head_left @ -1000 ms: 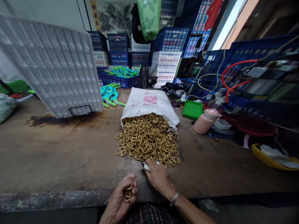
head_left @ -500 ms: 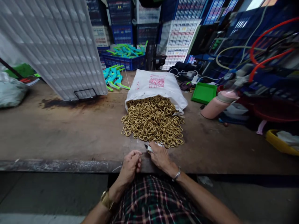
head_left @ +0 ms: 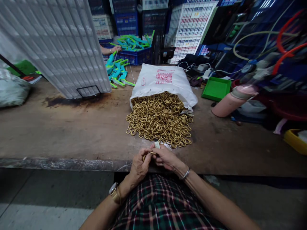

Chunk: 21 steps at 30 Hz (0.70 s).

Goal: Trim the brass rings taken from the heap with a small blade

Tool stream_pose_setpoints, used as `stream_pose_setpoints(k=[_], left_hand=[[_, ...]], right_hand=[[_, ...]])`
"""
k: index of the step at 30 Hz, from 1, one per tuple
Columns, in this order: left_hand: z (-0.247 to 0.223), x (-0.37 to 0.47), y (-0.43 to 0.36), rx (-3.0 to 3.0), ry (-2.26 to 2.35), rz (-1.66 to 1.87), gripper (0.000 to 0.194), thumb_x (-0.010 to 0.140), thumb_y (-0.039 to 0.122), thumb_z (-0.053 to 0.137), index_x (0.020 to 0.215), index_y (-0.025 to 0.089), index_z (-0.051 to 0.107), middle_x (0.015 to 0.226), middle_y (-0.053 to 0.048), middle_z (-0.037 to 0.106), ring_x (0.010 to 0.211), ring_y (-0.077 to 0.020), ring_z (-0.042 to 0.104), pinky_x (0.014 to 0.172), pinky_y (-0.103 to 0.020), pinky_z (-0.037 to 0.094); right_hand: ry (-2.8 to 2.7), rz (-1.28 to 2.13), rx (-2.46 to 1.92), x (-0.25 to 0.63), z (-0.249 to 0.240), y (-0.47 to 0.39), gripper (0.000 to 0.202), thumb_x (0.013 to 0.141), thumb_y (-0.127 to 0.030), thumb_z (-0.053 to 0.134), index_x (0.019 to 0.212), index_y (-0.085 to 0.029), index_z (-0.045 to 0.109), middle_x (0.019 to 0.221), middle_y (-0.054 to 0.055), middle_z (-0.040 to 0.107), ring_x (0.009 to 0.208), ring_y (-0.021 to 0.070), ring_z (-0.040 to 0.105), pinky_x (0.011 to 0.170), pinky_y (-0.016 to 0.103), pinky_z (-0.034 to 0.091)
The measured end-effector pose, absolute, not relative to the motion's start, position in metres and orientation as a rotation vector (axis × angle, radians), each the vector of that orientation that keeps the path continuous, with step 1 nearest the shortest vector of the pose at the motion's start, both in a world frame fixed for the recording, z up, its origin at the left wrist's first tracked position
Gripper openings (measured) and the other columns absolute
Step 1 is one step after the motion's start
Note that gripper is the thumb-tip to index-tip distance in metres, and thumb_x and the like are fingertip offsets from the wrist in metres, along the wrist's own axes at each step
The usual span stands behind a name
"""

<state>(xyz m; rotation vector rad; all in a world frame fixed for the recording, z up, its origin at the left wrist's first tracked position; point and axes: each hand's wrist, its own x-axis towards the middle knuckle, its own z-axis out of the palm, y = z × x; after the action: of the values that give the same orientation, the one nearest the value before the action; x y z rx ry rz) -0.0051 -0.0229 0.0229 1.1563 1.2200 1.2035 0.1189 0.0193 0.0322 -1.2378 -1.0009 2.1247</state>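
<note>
Many gold rings (head_left: pixel 158 119) spill from the mouth of a white sack (head_left: pixel 165 81) with red print, onto the brown table. Near the table's front edge, my left hand (head_left: pixel 140 164) is closed on a gold ring (head_left: pixel 144 157). My right hand (head_left: pixel 166 158) meets it at the fingertips, closed around a small pale tool with a dark tip (head_left: pixel 156 144). A second bit of gold ring shows between the two hands. The palm sides of both hands are hidden.
A tall white ribbed panel (head_left: pixel 69 51) stands at left. Turquoise and green plastic pieces (head_left: pixel 118 72) lie behind, near another person's hand (head_left: pixel 116 49). On the right are a green tray (head_left: pixel 216 88), a pink bottle (head_left: pixel 232 101) and a yellow container (head_left: pixel 296 141).
My hands have come together, and gold ring now shows between their fingers. Another person's hand has appeared over the turquoise pieces. The view has shifted slightly.
</note>
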Motion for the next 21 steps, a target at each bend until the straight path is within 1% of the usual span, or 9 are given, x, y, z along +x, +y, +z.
stream_pose_setpoints(k=[2,4,6,10,13,15,18,21], left_hand=[[0.023,-0.006,-0.023,1.206,1.252,1.184,0.007,0.076,0.022,0.056,0.081,0.018,0.061,0.068,-0.002,0.063,0.064,-0.0143,0.055,0.068,-0.025,0.039],[0.023,-0.007,-0.023,1.243,1.306,1.179,0.007,0.078,0.023,0.055,0.077,0.018,0.061,0.066,-0.001,0.062,0.062,-0.0135,0.052,0.065,-0.024,0.038],[0.022,-0.008,-0.023,1.253,1.364,1.186,0.008,0.077,0.024,0.056,0.074,0.018,0.061,0.065,0.000,0.060,0.060,-0.0129,0.050,0.063,-0.023,0.036],[0.021,-0.009,-0.023,1.200,1.387,1.203,0.009,0.075,0.026,0.059,0.070,0.018,0.061,0.061,0.001,0.057,0.057,-0.0125,0.046,0.060,-0.022,0.035],[0.023,-0.008,-0.024,1.142,1.372,1.177,0.014,0.075,0.030,0.058,0.070,0.018,0.059,0.062,0.000,0.057,0.057,-0.0115,0.046,0.057,-0.021,0.035],[0.027,-0.008,-0.024,1.065,1.348,1.116,0.019,0.076,0.035,0.057,0.071,0.017,0.057,0.057,0.002,0.053,0.050,-0.0094,0.043,0.050,-0.020,0.033],[0.030,-0.009,-0.027,0.916,1.284,1.000,0.027,0.074,0.043,0.058,0.074,0.017,0.054,0.052,0.005,0.046,0.041,-0.0065,0.037,0.041,-0.018,0.028],[0.029,-0.011,-0.029,0.799,1.188,0.952,0.032,0.073,0.048,0.058,0.078,0.016,0.053,0.056,0.005,0.048,0.041,-0.0051,0.038,0.039,-0.016,0.028]], right_hand=[[-1.024,2.077,-1.275,0.118,0.029,0.019,0.022,0.072,-0.040,0.051,0.077,-0.021,0.041,0.048,-0.011,0.042,0.031,0.0020,0.019,0.031,0.015,0.014],[-1.119,1.949,-1.342,0.118,0.025,0.019,0.025,0.076,-0.046,0.046,0.077,-0.021,0.043,0.049,-0.010,0.044,0.031,0.0028,0.022,0.032,0.016,0.016],[-1.279,1.798,-1.401,0.121,0.021,0.019,0.029,0.079,-0.047,0.043,0.074,-0.019,0.046,0.049,-0.008,0.046,0.033,0.0034,0.026,0.033,0.017,0.019],[-1.555,1.594,-1.446,0.124,0.020,0.021,0.033,0.081,-0.042,0.043,0.061,-0.017,0.048,0.049,-0.005,0.045,0.041,0.0054,0.035,0.040,0.018,0.026],[-1.626,1.513,-1.444,0.122,0.021,0.021,0.032,0.081,-0.039,0.041,0.058,-0.017,0.048,0.051,-0.004,0.046,0.046,0.0069,0.038,0.044,0.019,0.029],[-1.649,1.465,-1.454,0.121,0.022,0.022,0.030,0.080,-0.037,0.041,0.058,-0.018,0.048,0.051,-0.004,0.046,0.047,0.0075,0.038,0.045,0.019,0.029],[-1.678,1.388,-1.480,0.119,0.023,0.023,0.026,0.078,-0.034,0.043,0.056,-0.018,0.045,0.050,-0.005,0.042,0.048,0.0077,0.036,0.046,0.020,0.027],[-1.699,1.331,-1.474,0.119,0.024,0.023,0.026,0.077,-0.033,0.043,0.056,-0.019,0.041,0.051,-0.006,0.038,0.049,0.0077,0.033,0.046,0.020,0.025]])
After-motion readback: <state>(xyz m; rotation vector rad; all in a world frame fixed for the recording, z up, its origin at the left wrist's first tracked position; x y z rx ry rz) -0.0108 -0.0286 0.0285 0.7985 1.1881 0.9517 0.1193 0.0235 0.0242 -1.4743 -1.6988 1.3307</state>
